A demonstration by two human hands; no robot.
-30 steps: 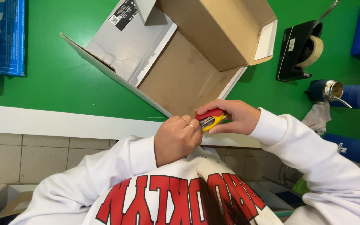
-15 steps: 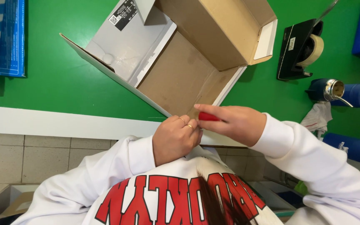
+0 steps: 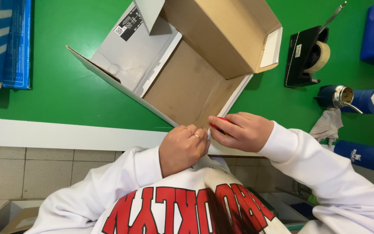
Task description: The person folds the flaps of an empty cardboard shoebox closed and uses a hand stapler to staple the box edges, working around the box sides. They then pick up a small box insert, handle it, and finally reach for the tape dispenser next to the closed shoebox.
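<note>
A green desk (image 3: pixel 57 91) with a white front edge is seen from above, with pale floor tiles below it. At that edge, close to the body, the right hand (image 3: pixel 243 131) is closed around a small red object (image 3: pixel 218 125), of which only a sliver shows between the fingers; its kind cannot be told, and it appears to be pinched low so that its end can be worked on. The left hand (image 3: pixel 182 149) is curled into a loose fist just beside it, rings on two fingers, fingertips turned toward the red object as if to steady or pull at it; whether anything is held inside that fist cannot be told. Both wrists are covered by white sleeves. Just beyond the hands an open cardboard box (image 3: pixel 187 86) lies on the desk, its brown inside bare, its flaps spread wide, a white outer panel bearing a printed label. Further right a black tape dispenser (image 3: pixel 304 58) with a roll of pale tape stands upright, then a dark blue bottle (image 3: pixel 347 97) with a metal cap on its side, a crumpled cloth (image 3: pixel 327 125) and another blue bottle (image 3: pixel 364 156). Blue packages (image 3: pixel 5 41) are stacked at the far left.
</note>
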